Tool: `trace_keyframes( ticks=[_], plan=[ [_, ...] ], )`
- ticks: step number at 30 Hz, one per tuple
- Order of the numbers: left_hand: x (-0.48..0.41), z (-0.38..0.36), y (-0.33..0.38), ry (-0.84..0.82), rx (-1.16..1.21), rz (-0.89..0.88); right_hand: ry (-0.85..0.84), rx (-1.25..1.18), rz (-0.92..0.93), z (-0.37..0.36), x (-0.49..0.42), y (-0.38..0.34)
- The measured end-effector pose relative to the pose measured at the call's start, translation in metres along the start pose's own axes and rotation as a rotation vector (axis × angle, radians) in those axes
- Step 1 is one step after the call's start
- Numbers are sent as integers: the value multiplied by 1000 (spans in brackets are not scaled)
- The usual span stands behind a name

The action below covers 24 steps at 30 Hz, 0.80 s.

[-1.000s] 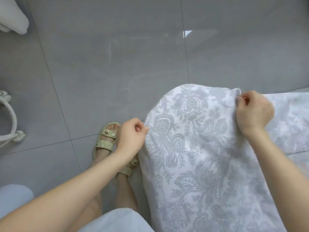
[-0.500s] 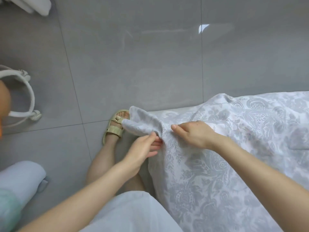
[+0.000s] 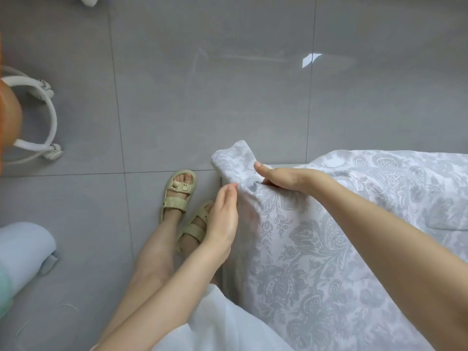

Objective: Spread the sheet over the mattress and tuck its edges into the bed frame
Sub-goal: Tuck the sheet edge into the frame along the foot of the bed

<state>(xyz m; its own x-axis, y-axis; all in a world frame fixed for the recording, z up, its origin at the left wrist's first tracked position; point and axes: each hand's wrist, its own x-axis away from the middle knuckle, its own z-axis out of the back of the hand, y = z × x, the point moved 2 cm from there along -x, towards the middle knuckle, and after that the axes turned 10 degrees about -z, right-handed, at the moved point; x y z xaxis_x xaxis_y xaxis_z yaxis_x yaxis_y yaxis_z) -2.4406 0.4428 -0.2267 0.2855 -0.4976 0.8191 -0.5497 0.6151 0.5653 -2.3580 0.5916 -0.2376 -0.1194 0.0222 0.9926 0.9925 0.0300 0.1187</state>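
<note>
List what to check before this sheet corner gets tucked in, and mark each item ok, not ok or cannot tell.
1. Sheet over the corner: ok. The sheet drapes over the top and down the side.
2. Corner tucked: not ok. A loose flap sticks out past the corner.
3. Right-hand grip: ok. The right hand holds a fold at the corner, thumb on top.
4. Left hand ready: ok. The left hand is flat, with its fingertips touching the sheet's side.
5. Gap to tuck into: cannot tell. The sheet hides it.
6. Feet off the cloth: ok. The sandals stand on the floor beside the sheet.
</note>
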Motion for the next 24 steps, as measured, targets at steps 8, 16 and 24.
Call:
trace_keyframes(
  ticks=[8,16,24],
  plan=[
    [37,-37,33,-500,-406,50,98,-136,46,-5,100,63],
    [40,-58,28,-842,-224,394,-53,-124,49,25,115,69],
    [69,-73,27,-973,-224,345,-829,20,-156,3,20,49]
  ],
)
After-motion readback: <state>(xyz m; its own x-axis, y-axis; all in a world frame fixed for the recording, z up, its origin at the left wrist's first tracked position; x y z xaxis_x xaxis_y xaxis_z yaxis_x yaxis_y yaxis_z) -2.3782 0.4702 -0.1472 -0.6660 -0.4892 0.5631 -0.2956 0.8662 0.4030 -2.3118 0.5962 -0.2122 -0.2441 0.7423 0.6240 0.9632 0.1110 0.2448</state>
